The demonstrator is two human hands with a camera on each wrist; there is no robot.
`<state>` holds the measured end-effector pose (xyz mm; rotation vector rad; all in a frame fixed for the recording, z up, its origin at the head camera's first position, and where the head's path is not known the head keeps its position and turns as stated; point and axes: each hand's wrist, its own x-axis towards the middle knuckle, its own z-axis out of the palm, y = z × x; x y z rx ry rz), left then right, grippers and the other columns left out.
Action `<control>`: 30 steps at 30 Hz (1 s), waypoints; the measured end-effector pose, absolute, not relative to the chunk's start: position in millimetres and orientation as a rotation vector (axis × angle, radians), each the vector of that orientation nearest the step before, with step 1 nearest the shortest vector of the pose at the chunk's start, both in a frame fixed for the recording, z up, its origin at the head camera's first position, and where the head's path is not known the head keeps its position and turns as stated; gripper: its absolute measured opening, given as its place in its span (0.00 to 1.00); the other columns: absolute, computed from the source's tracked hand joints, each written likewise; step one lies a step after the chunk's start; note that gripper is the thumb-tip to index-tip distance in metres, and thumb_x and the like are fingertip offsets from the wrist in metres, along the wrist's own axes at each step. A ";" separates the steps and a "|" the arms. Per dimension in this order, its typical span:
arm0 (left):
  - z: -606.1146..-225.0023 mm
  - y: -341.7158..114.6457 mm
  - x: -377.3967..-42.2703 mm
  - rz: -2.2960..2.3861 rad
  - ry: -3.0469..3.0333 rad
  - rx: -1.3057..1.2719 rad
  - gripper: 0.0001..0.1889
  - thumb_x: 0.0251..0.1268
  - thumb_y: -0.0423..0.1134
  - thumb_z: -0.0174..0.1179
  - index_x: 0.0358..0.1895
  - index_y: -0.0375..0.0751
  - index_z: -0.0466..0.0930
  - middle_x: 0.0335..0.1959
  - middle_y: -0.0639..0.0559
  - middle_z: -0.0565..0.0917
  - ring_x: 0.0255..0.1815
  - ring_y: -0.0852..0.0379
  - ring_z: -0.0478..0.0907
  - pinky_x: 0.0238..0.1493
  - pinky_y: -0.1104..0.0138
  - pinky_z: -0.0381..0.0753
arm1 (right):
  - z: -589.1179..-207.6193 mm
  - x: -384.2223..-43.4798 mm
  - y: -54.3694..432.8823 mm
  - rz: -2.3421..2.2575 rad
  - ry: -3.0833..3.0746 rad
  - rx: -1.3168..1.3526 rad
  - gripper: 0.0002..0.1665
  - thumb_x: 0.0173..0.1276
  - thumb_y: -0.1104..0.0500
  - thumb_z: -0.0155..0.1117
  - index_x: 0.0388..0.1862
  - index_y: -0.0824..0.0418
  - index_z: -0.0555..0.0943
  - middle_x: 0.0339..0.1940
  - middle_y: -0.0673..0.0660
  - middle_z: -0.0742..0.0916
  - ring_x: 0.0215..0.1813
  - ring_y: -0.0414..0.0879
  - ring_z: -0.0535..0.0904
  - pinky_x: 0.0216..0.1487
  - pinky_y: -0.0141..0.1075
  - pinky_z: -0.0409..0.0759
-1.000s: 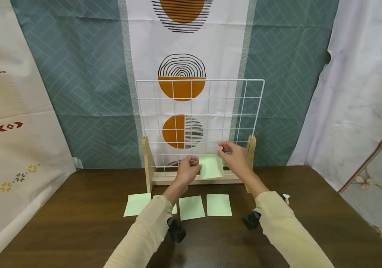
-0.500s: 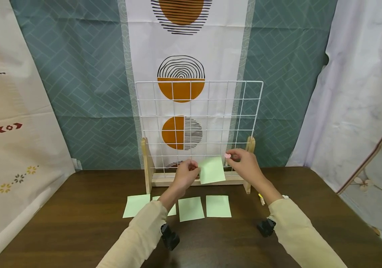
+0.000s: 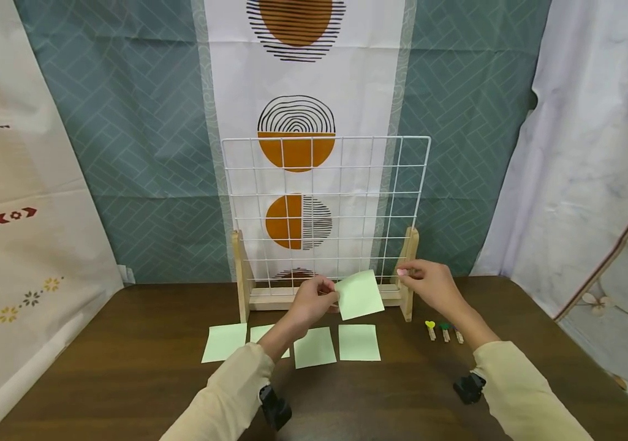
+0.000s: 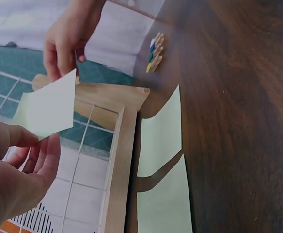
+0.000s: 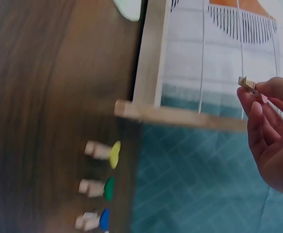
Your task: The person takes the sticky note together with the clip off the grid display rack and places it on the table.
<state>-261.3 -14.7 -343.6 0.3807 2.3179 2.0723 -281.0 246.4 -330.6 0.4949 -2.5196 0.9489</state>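
Observation:
Between the thumb and fingers of my left hand (image 3: 312,304) is a pale green paper square (image 3: 360,295), pinched at its left edge and tilted in front of the wire grid. My right hand (image 3: 429,285) pinches a small wooden clothespin (image 5: 248,83) with a pink heart, near the right post of the grid's stand; the fingers partly cover it. Hand and paper are apart in the head view. Behind both stands the white wire grid (image 3: 325,138) in a wooden stand (image 3: 241,275).
Several green squares lie in a row before the stand, among them the rightmost square (image 3: 359,343); my left forearm partly covers another. On the table's right side lie clothespins with a yellow heart (image 3: 431,324), a green heart (image 5: 108,189) and a blue heart (image 5: 104,220). Patterned cloths hang around.
My right hand has drawn away from the grid to the right and down, still pinching the clothespin. My left hand and its paper square have shifted slightly right and lower, the paper tilting more.

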 end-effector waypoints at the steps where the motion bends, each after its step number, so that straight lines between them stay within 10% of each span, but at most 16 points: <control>1: -343.9 -14.3 -260.4 2.063 2.316 0.392 0.02 0.61 0.22 0.54 0.35 0.28 0.72 0.31 0.46 0.72 0.28 0.56 0.75 0.39 0.58 0.83 | -331.2 -280.6 250.3 0.935 -2.530 0.483 0.14 0.67 0.61 0.65 0.48 0.68 0.83 0.42 0.65 0.87 0.42 0.60 0.84 0.38 0.50 0.81; 30: -384.3 30.0 -237.9 2.137 2.123 0.506 0.04 0.61 0.22 0.56 0.38 0.24 0.75 0.27 0.51 0.74 0.26 0.60 0.75 0.36 0.63 0.83 | -366.8 -263.6 352.3 0.897 -2.830 0.288 0.17 0.68 0.61 0.62 0.48 0.74 0.81 0.40 0.70 0.85 0.27 0.49 0.82 0.26 0.39 0.79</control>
